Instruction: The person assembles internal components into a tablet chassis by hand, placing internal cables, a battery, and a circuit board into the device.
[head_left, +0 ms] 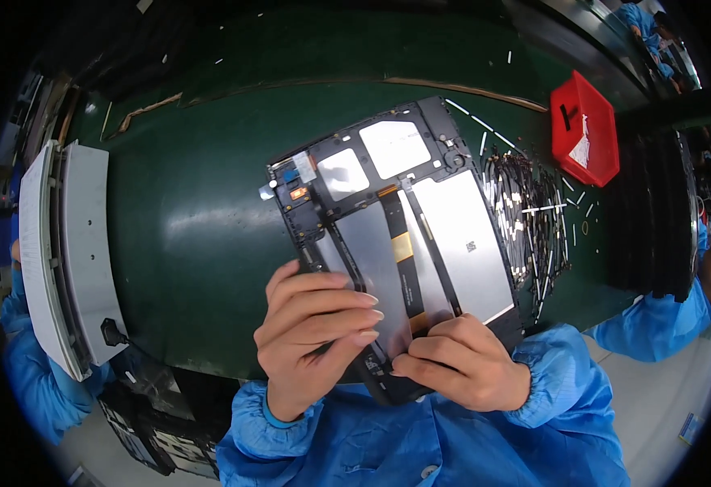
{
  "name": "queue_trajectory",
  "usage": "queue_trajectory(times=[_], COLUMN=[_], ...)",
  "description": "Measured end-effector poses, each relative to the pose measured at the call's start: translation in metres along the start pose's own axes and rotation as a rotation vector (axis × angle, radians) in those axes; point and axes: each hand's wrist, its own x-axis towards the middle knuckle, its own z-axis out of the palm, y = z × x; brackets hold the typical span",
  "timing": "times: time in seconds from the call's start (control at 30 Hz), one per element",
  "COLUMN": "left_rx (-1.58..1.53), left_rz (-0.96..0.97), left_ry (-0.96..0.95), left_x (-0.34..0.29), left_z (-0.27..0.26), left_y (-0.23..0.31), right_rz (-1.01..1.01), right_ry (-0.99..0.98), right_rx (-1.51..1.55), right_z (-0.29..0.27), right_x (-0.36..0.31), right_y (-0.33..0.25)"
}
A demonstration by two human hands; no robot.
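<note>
An opened tablet without its back cover is tilted in front of me, its lower end close to my body. Silver battery panels, a dark frame and a black ribbon cable with gold patches show inside it. My left hand is closed at the tablet's left edge, fingertips close together over the battery area. My right hand is curled at the lower end, thumb and forefinger pinched near the cable's lower end. What they pinch is hidden.
Right of the tablet lies a heap of thin black cables with loose white strips. Beyond it stands a red bin. White panels stand at the left, and black trays at the right. People in blue sleeves sit at both sides.
</note>
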Motion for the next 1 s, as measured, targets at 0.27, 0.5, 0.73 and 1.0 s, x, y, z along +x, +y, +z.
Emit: queue_trajectory(times=[0.27,0.5,0.73,1.0], left_rx=[0.306,0.281,0.263,0.260], left_rz=[0.143,0.060,0.072,0.062], left_ry=[-0.085,-0.089,-0.082,-0.087], left_x=[0.021,0.023,0.024,0.023], left_z=[0.005,0.005,0.006,0.006], left_y=[-0.004,-0.003,-0.005,-0.005], right_rz=[-0.007,0.007,0.028,0.052], right_ry=[0.003,-0.013,-0.050,-0.074], right_rx=[-0.009,0.008,0.008,-0.003], right_z=[0.006,0.005,0.002,-0.002], right_x=[-0.002,0.000,0.002,0.005], right_y=[0.002,0.000,-0.001,-0.003])
